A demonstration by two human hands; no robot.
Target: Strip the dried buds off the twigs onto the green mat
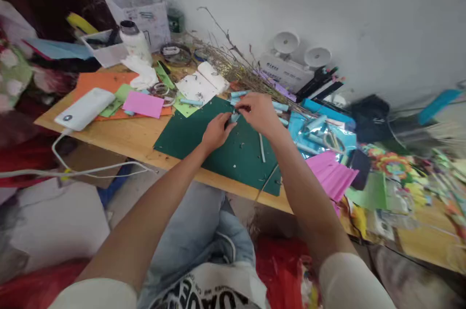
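Note:
My left hand (217,131) is closed on a small light blue paper roll (235,117) over the dark green cutting mat (225,154). My right hand (259,111) is closed in a pinch at the roll's upper end. Something small and dark shows by its fingertips, too blurred to name. Close behind the hands lie more light blue paper rolls (239,94). On the mat are a thin pale strip (262,148), a thin stick (268,179) near the front edge, and small scraps.
Dry twigs (233,69) lie along the wall. To the left are a pink sheet (143,104), a white power bank (84,109) with its cable, and a bottle (136,42). At right sit a clear bag (342,140) with scissors and pink crepe paper (332,173).

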